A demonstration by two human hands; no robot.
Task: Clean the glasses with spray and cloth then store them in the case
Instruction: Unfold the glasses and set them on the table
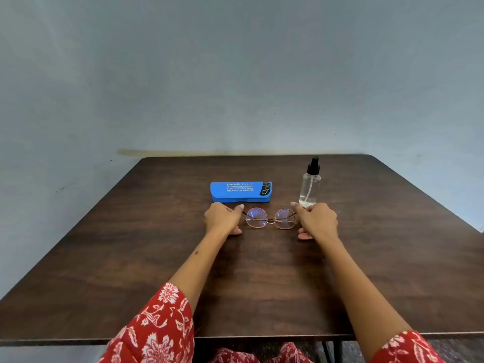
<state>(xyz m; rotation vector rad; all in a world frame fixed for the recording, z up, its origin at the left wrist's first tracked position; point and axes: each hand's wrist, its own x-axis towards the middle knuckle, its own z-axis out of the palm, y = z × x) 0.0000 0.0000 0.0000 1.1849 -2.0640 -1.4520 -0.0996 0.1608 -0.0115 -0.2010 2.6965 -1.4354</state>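
Glasses [271, 218] in the head view — round lenses in a thin pinkish frame, lying on the dark wooden table [131, 258] between the two hands, lenses facing the camera. Left hand [222, 218] at the left end of the frame, forefinger stretched toward the hinge, thumb low on the table side; fingers curled round that end, though the contact itself is hidden by the knuckles. Right hand [318, 221] mirrored at the right end, forefinger raised above the hinge, thumb below, grip closed on that side of the frame in the same way. Blue case [241, 191] just behind the glasses — lid down, white lettering on top, a black patch at its right end. Clear spray bottle [310, 184] with a black pump top upright to the right of the case, just beyond the right hand. Red floral sleeves [154, 328] at the near table edge. Pale blue wall [235, 74] behind.
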